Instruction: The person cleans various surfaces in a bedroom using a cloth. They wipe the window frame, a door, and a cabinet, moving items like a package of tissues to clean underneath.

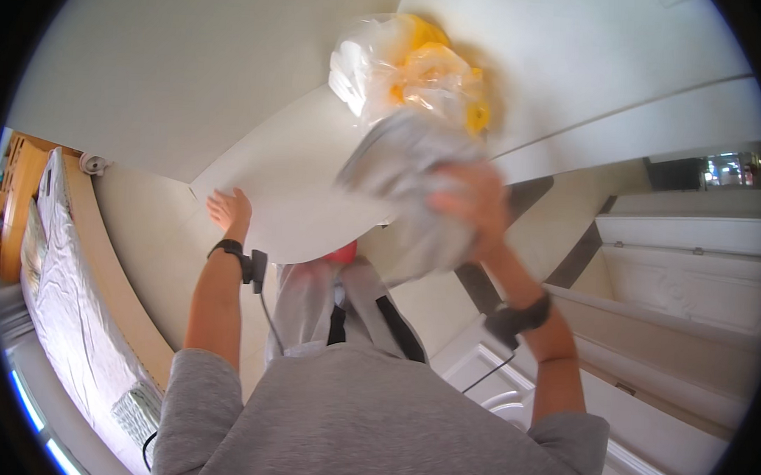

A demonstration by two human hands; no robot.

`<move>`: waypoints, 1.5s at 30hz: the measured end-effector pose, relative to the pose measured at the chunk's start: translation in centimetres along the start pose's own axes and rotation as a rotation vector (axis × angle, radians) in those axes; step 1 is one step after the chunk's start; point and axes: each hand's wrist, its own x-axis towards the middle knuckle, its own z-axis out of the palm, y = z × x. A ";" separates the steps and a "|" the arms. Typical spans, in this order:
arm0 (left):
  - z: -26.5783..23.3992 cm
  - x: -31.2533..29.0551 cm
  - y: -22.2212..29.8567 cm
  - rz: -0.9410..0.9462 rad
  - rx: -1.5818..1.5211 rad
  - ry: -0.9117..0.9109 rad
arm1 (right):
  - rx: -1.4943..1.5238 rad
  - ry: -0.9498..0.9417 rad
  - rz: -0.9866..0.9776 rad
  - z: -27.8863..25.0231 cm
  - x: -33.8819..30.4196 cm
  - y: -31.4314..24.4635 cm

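Note:
A light grey cloth [413, 167], smeared by motion, is gripped in my right hand [471, 199]. The hand is over the right side of a white surface with a curved front edge [285, 182]. My left hand [230, 210] is at that surface's left edge, fingers stretched out and nothing in them. Whether it touches the edge I cannot tell. Just beyond the cloth, a clear plastic bag [376, 55] with white and yellow contents sits at the far end of the surface, against the walls.
A bed with a pale, shiny cover [78, 267] stands on the left. White cabinet units [684, 276] with a panelled door lie to the right. Something red [343, 253] shows below the surface's front edge, by my legs. Dark stripes [573, 256] cross the pale floor.

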 end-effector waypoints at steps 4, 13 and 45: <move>3.3 0.1 -1.4 -0.314 0.016 0.084 | 0.049 -0.348 -0.040 13.2 -3.1 -1.1; 1.6 -2.7 -0.4 -0.280 0.065 0.205 | -0.136 -0.719 0.602 24.5 -8.8 0.2; 0.0 -2.9 0.2 -0.280 -0.001 0.120 | -0.250 -0.348 0.379 35.6 5.1 11.4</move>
